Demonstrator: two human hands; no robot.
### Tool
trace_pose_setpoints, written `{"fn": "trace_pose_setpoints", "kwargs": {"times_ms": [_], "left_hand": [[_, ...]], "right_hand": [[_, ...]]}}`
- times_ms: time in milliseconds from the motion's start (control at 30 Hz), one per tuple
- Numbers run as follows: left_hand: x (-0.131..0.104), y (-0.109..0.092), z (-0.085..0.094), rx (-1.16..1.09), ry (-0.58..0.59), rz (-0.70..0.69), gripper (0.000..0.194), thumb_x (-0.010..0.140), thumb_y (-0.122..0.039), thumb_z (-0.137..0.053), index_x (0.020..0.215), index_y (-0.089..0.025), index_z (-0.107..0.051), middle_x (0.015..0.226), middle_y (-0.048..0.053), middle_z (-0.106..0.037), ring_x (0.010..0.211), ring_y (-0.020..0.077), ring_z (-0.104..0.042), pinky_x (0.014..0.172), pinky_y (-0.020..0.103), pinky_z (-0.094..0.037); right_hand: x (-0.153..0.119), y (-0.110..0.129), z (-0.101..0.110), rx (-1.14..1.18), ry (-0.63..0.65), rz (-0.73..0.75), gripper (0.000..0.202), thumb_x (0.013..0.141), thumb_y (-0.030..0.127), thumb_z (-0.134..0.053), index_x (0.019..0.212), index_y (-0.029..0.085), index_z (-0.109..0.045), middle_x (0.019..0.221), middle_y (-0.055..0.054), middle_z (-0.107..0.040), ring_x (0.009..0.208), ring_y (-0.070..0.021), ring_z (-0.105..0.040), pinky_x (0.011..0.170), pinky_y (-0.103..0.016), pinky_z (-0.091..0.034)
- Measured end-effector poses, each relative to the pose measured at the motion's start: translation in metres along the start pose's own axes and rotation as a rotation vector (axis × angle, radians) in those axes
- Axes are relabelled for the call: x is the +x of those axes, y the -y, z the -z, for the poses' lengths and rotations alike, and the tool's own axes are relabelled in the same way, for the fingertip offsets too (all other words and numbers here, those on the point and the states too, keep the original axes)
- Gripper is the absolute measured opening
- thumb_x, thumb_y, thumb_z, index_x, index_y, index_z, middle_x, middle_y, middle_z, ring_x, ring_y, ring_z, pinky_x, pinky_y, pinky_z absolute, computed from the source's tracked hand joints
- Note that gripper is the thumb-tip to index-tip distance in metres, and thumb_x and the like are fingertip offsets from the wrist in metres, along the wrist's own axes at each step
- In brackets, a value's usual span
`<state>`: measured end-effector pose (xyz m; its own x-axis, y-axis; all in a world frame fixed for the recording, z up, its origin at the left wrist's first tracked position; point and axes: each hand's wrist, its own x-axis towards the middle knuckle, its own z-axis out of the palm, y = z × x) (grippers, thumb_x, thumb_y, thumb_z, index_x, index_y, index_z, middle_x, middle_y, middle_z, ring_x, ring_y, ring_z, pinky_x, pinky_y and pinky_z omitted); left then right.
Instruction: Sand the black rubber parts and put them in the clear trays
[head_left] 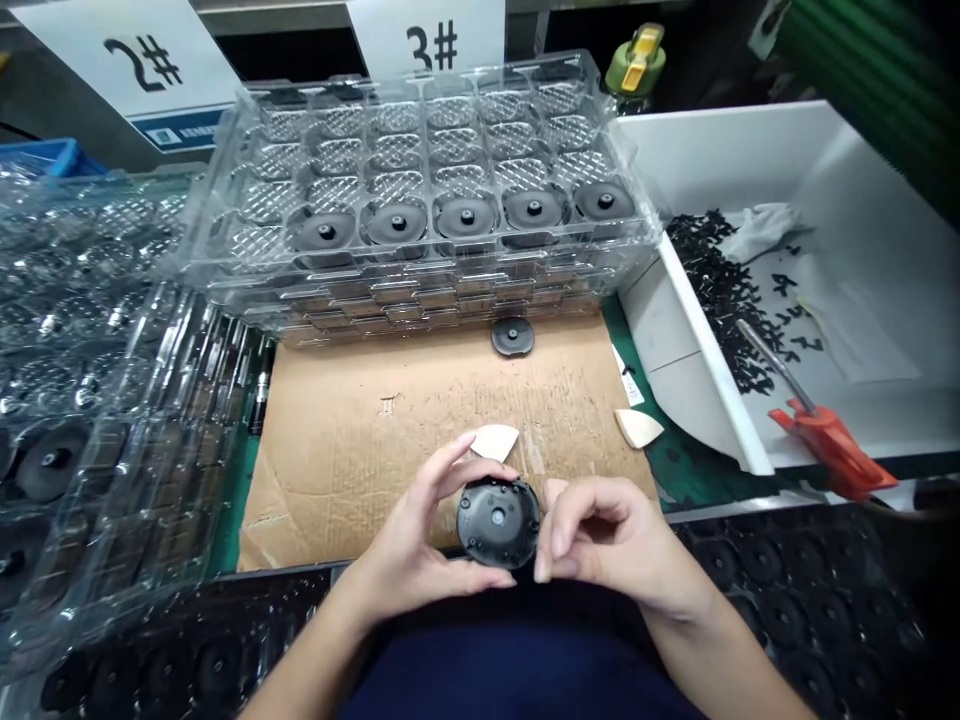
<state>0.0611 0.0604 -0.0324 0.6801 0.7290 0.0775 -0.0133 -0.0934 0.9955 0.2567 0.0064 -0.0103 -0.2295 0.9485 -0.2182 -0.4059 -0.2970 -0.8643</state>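
My left hand [420,545] is closed around the rim of a black round plastic cover [499,522], thumb below and fingers above. The cover's inner face, with small posts along its rim and a pale centre, is turned up towards me. At its right edge my right hand [600,540] is closed in a pinch, fingertips right beside the rim. Whatever those fingertips hold, if anything, is hidden. Just beyond my left fingers lies a pale rounded-triangle piece [495,440] on the cardboard [360,440]. Farther back, another black cover [513,337] rests on the cardboard.
Stacked clear trays [420,265] stand behind, with several black covers in the front row. At right, a white bin [720,370] holds small black parts [712,270]; an orange-handled screwdriver [832,440] lies at its front edge. More clear trays [112,330] fill the left side.
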Motion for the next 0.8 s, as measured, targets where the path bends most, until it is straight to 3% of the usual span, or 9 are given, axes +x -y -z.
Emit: {"fn": "trace_pose_setpoints", "kwargs": {"times_ms": [67, 167, 333, 600, 800], "left_hand": [[-0.001, 0.002, 0.004, 0.005, -0.013, 0.007, 0.096, 0.063, -0.026, -0.076, 0.137, -0.030, -0.016, 0.119, 0.007, -0.056, 0.112, 0.0233, -0.051, 0.102, 0.042, -0.033], [-0.003, 0.001, 0.010, 0.010, -0.012, 0.021, 0.096, 0.062, -0.023, -0.076, 0.137, -0.031, -0.016, 0.119, 0.007, -0.055, 0.113, 0.0232, -0.050, 0.103, 0.042, -0.033], [-0.006, -0.002, 0.017, 0.007, -0.008, 0.026, 0.095, 0.062, -0.022, -0.076, 0.136, -0.032, -0.019, 0.118, 0.007, -0.056, 0.113, 0.0248, -0.051, 0.101, 0.044, -0.036], [-0.016, -0.003, 0.029, -0.027, 0.004, 0.084, 0.100, 0.058, -0.020, -0.078, 0.136, -0.033, -0.018, 0.119, 0.007, -0.055, 0.113, 0.0242, -0.051, 0.101, 0.043, -0.038], [-0.022, -0.002, 0.034, -0.050, -0.010, 0.088, 0.100, 0.058, -0.021, -0.078, 0.137, -0.032, -0.017, 0.118, 0.008, -0.057, 0.113, 0.0249, -0.052, 0.101, 0.044, -0.037]], "right_hand": [[0.002, 0.001, 0.001, -0.046, -0.005, 0.047, 0.009, 0.070, 0.019, -0.072, 0.075, 0.019, -0.065, 0.070, -0.001, -0.064, 0.065, -0.0105, -0.057, 0.060, -0.023, -0.043], [0.006, 0.003, -0.002, -0.313, -0.044, 0.048, 0.017, 0.069, 0.019, -0.073, 0.084, 0.023, -0.066, 0.082, 0.000, -0.062, 0.072, -0.0114, -0.053, 0.060, -0.023, -0.039], [0.015, 0.009, -0.018, -0.648, 0.047, 0.037, 0.020, 0.075, 0.011, -0.065, 0.089, 0.025, -0.065, 0.081, 0.001, -0.062, 0.076, -0.0124, -0.052, 0.066, -0.024, -0.040], [0.025, 0.015, -0.032, -0.754, 0.200, 0.060, 0.025, 0.079, 0.008, -0.059, 0.098, 0.025, -0.062, 0.083, 0.001, -0.063, 0.082, -0.0134, -0.053, 0.074, -0.026, -0.041], [0.030, 0.009, -0.040, -0.744, 0.206, 0.064, 0.022, 0.079, 0.006, -0.056, 0.090, 0.024, -0.064, 0.080, -0.001, -0.062, 0.079, -0.0146, -0.054, 0.073, -0.028, -0.042]]}}
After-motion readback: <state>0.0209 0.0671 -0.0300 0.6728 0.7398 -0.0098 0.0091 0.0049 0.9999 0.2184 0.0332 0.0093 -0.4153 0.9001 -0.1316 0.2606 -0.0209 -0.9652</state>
